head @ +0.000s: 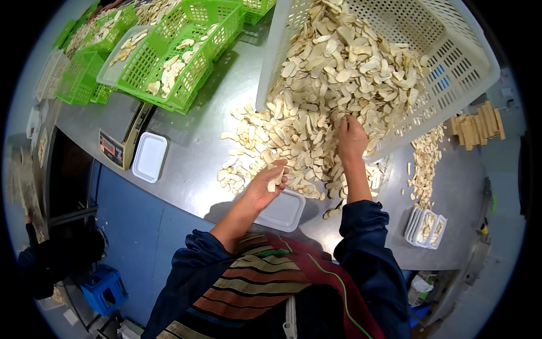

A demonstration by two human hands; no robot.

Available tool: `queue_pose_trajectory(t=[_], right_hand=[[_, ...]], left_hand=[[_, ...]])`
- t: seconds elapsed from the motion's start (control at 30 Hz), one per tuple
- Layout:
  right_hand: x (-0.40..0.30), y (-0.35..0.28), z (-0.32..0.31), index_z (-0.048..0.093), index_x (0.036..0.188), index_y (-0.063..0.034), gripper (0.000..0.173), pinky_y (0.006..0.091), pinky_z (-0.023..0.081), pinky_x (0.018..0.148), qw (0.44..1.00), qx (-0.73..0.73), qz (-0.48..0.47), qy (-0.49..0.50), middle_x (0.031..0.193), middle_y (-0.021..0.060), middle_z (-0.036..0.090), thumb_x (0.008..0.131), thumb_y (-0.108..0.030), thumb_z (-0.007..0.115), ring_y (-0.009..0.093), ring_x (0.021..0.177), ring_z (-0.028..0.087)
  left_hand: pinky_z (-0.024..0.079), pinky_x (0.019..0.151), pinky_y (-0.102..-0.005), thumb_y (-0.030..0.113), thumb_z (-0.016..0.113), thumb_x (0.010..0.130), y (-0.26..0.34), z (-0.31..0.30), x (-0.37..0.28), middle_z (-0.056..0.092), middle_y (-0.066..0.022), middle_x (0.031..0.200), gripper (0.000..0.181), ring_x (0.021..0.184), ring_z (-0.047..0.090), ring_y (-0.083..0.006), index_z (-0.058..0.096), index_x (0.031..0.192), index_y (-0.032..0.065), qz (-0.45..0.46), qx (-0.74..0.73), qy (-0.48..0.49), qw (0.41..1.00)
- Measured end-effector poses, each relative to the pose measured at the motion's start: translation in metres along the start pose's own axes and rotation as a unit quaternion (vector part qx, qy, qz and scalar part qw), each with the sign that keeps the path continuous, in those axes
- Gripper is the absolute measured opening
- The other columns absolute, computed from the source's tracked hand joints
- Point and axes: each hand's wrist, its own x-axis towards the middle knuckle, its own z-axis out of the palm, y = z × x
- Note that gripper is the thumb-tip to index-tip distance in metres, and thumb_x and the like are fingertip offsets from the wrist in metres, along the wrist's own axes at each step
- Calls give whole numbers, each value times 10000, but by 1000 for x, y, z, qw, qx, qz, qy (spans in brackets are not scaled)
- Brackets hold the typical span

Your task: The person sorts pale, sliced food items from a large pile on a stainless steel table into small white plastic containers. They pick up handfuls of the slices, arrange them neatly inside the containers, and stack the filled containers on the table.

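Observation:
My left hand (268, 183) holds a few pale dried slices (276, 179), which look like mushroom, between thumb and fingers. Below it on the steel table lies a shallow white plastic tray (281, 210), partly covered by my hand and forearm. My right hand (353, 139) reaches into the large heap of slices (338, 76), its fingers drawn together at the surface. Whether a slice is between those fingertips is hidden. The heap spills from a tilted white perforated crate (459, 80) onto the metal tabletop (186, 169).
Left stand a digital scale (120, 135) and another white tray (150, 156). Green baskets (186, 91) with some slices are at upper left. Small pieces (425, 169) and filled trays (425, 229) lie right. At far left is another person (59, 254) near a blue stool (103, 288).

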Motion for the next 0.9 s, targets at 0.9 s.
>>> queue_pose_trajectory(t=[0.9], right_hand=[[20, 16, -57, 597, 1007, -14, 361, 336, 457, 653, 976, 37, 211, -34, 767, 127, 636, 802, -310, 593, 233, 674, 590]], left_hand=[[495, 552, -261, 164, 558, 865, -8, -3, 17, 552, -103, 989, 398, 754, 557, -197, 444, 1233, 63, -78, -48, -55, 994]])
